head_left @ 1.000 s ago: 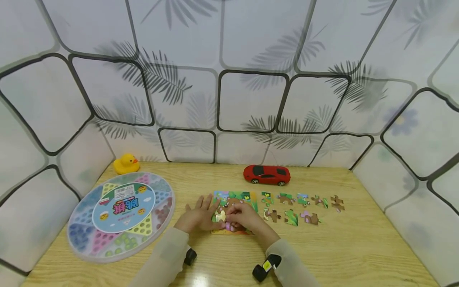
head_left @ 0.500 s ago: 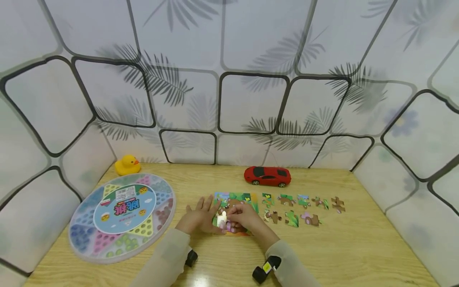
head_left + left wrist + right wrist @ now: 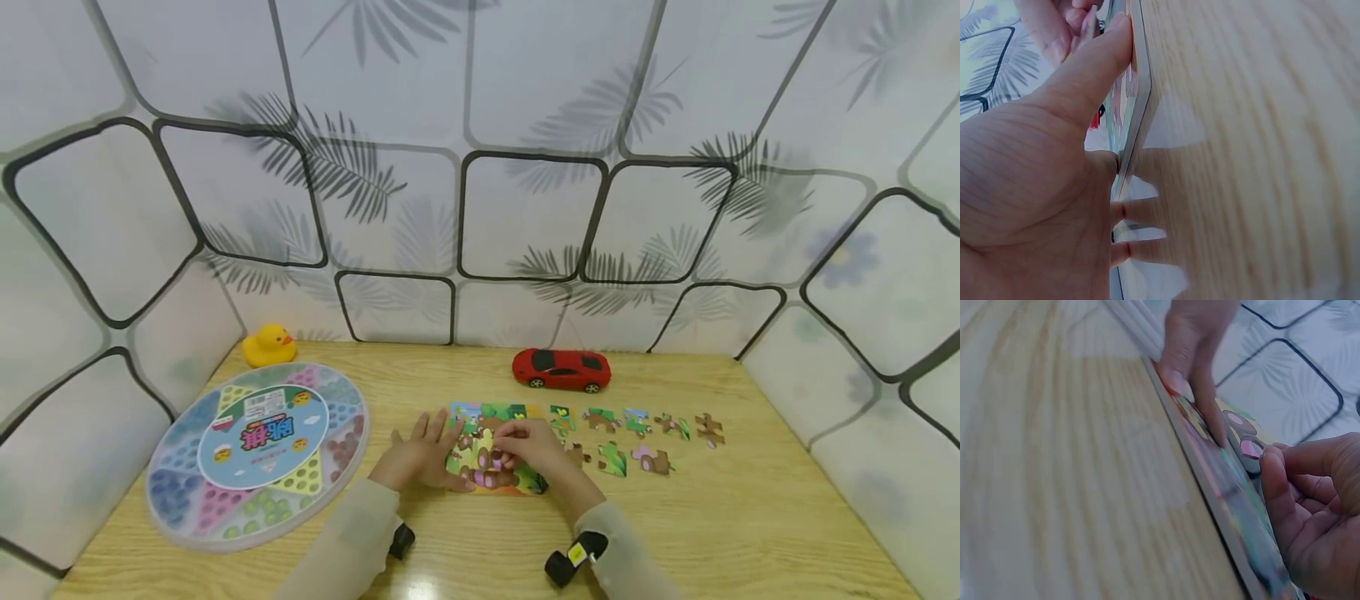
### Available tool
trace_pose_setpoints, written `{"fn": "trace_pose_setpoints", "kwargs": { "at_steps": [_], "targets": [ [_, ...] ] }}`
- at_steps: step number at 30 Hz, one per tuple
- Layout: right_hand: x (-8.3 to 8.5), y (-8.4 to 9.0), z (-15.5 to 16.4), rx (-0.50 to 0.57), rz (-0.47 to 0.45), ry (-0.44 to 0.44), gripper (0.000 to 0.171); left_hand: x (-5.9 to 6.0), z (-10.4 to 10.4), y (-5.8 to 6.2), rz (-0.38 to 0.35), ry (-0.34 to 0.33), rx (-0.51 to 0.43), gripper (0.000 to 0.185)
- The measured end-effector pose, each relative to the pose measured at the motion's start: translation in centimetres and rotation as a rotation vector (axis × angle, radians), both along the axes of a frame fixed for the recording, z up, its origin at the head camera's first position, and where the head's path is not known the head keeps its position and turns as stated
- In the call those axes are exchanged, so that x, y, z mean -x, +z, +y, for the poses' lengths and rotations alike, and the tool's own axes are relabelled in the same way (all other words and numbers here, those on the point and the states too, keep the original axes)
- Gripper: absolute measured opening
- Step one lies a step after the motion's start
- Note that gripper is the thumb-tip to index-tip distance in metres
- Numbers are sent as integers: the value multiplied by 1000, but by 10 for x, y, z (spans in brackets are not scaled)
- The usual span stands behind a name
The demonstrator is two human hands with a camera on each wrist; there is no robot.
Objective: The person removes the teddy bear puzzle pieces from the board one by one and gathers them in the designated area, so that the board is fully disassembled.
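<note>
Puzzle board under both hands; pieces inside

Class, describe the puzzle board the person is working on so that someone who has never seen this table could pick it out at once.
On the wooden table, look in front of the red toy car. The puzzle board lies flat between both hands, left of two rows of loose pieces. Unlike those, it is one assembled rectangle.

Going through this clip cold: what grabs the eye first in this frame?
Both hands meet over a colourful puzzle board at the table's near middle: the left hand lies flat at its left edge, the right hand works with curled fingers on top. Loose puzzle pieces lie in rows to the right. A round marble game box fills the left side, a red toy car and a yellow duck sit behind.
</note>
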State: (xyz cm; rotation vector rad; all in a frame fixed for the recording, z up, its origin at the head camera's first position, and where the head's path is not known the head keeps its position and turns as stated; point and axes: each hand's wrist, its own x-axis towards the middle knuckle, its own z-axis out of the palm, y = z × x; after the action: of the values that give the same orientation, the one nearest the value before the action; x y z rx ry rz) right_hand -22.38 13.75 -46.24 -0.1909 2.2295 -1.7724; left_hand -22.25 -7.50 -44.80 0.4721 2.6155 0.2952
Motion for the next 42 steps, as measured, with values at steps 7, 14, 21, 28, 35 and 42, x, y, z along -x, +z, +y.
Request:
{"fn": "trace_pose_setpoints", "kwargs": {
  "at_steps": [7, 14, 21, 28, 35, 42],
  "targets": [
    [7, 8, 43, -26, 3, -93, 20, 6, -1, -12, 27, -1, -7, 106],
    [2, 11, 97, -20, -4, -214, 24, 8, -2, -18, 31, -17, 2, 107],
    [-9, 15, 155, -93, -11, -324, 24, 1, 0, -2, 12, -17, -7, 107],
    [-23, 18, 205, -61, 15, -372, 22, 0, 0, 0, 6, -14, -4, 106],
    [-35, 19, 245, -46, 16, -395, 9, 1, -1, -6, 16, -17, -20, 105],
    [-44, 14, 273, -58, -24, -400, 14, -4, 1, 10, 16, -15, -24, 103]
  ]
}}
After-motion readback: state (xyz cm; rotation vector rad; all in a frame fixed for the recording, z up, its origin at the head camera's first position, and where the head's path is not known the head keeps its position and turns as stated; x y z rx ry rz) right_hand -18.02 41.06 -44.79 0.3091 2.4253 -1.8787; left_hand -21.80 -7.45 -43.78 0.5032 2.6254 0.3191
